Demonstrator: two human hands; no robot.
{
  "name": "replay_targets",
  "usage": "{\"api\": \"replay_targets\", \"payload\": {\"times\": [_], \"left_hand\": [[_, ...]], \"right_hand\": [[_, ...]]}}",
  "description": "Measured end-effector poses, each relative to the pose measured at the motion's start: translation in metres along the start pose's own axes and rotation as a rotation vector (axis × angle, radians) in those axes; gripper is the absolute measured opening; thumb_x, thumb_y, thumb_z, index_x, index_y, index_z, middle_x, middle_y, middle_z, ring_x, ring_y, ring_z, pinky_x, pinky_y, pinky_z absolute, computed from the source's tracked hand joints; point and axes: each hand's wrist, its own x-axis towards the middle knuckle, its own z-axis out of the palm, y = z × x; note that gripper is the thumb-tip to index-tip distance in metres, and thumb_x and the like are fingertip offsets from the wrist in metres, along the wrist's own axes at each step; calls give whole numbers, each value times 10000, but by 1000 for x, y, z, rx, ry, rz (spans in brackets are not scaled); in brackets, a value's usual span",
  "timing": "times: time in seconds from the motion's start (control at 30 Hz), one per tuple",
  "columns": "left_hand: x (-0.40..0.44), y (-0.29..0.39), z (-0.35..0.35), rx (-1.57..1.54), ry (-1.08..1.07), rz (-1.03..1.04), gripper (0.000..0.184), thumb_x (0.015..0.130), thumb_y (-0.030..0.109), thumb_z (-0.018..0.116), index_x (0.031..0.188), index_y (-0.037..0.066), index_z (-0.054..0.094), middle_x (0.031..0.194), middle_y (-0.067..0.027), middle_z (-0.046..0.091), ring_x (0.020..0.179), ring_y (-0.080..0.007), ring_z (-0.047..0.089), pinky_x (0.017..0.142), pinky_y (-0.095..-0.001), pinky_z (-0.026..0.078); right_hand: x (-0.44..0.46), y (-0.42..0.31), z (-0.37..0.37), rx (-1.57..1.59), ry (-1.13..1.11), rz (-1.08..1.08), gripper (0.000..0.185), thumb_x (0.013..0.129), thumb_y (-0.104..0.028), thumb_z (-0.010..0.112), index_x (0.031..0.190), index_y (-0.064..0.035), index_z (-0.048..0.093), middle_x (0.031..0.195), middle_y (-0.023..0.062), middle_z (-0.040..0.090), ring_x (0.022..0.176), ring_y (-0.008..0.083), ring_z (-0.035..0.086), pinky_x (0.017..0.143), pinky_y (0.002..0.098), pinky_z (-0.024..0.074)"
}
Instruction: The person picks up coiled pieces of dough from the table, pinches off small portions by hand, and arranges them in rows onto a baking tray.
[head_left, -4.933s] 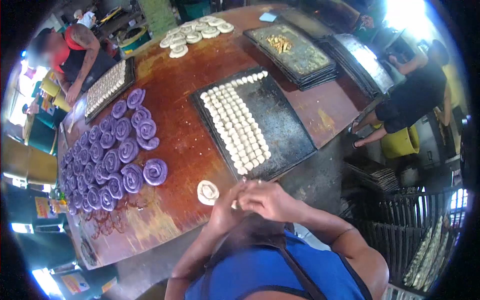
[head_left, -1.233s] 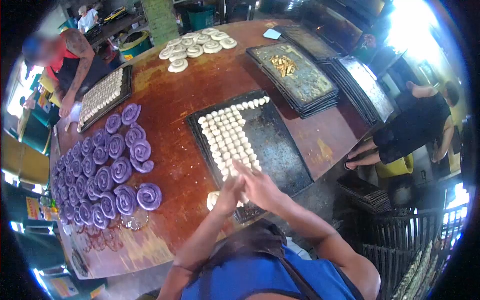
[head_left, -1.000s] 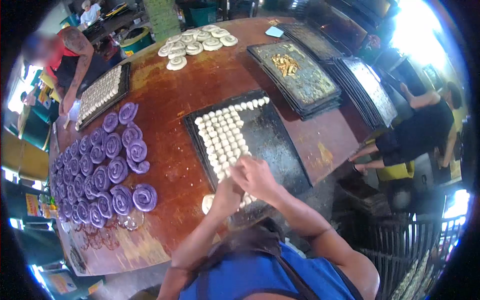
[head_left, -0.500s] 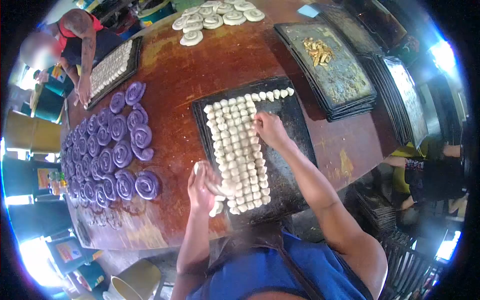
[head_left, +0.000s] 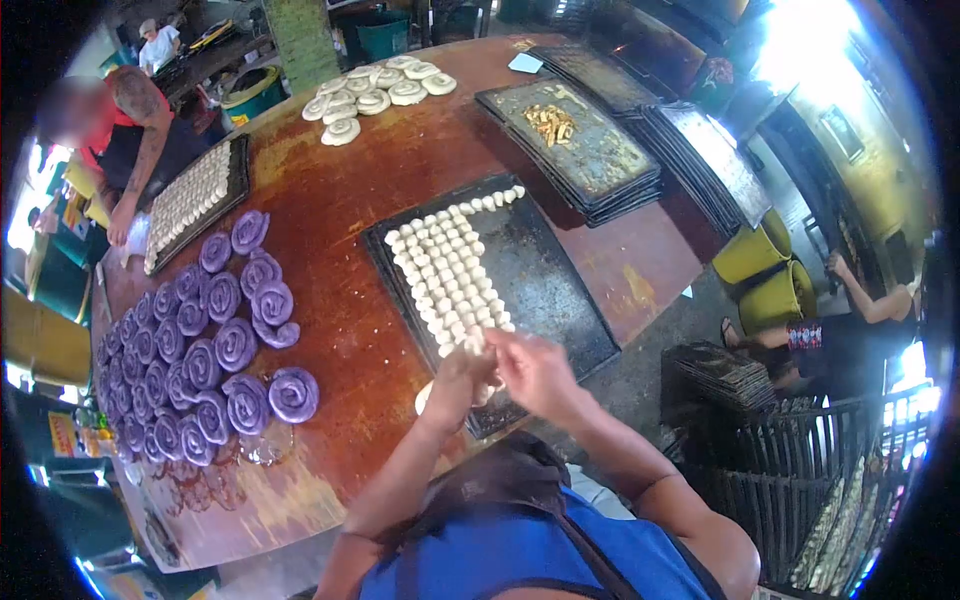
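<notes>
My left hand [head_left: 452, 390] is closed around white dough [head_left: 423, 400], a pale end of which shows at its wrist side. My right hand [head_left: 536, 376] meets it above the near end of the black baking tray [head_left: 560, 290], fingertips pinched on the dough at the left hand's fingers. Most of the dough is hidden by both hands. Rows of small white dough balls [head_left: 440, 270] fill the tray's left half, and one row runs along its far edge. The tray's right half shows bare dark metal.
Purple dough coils [head_left: 235, 350] cover the table's left side. White coils [head_left: 372, 100] lie at the far end. Stacked trays [head_left: 570, 150] stand at the far right, the top one holding brown scraps. A co-worker [head_left: 150, 120] leans over another filled tray [head_left: 190, 205] at far left.
My right hand has come back from the far rows of dough balls to my left hand. My left hand has moved slightly right, over the tray's near end. The camera view has shifted.
</notes>
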Motion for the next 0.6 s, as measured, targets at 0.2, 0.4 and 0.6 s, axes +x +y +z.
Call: {"api": "replay_targets", "payload": {"times": [0.2, 0.4, 0.6], "left_hand": [[4, 9, 3, 303, -56, 32, 104, 847, 74, 535, 845, 2, 611, 711, -43, 597, 626, -126, 556, 572, -294, 460], [28, 35, -7, -472, 270, 98, 117, 926, 166, 543, 911, 59, 588, 705, -7, 560, 578, -80, 486, 556, -215, 427], [23, -15, -22, -192, 404, 67, 176, 942, 174, 531, 992, 14, 585, 715, -25, 567, 624, -112, 517, 595, -261, 462]], "right_hand": [[43, 17, -5, -140, -49, -43, 130, 845, -118, 655, 765, -48, 580, 670, 94, 616, 597, 152, 614, 489, 347, 481], [91, 150, 5, 36, -182, 368, 171, 841, -161, 660, 902, -6, 624, 857, 130, 664, 779, 239, 643, 693, 365, 531], [131, 206, 47, -109, -229, 186, 259, 817, -151, 674, 1023, -12, 603, 938, 198, 642, 899, 357, 632, 777, 436, 500]]}}
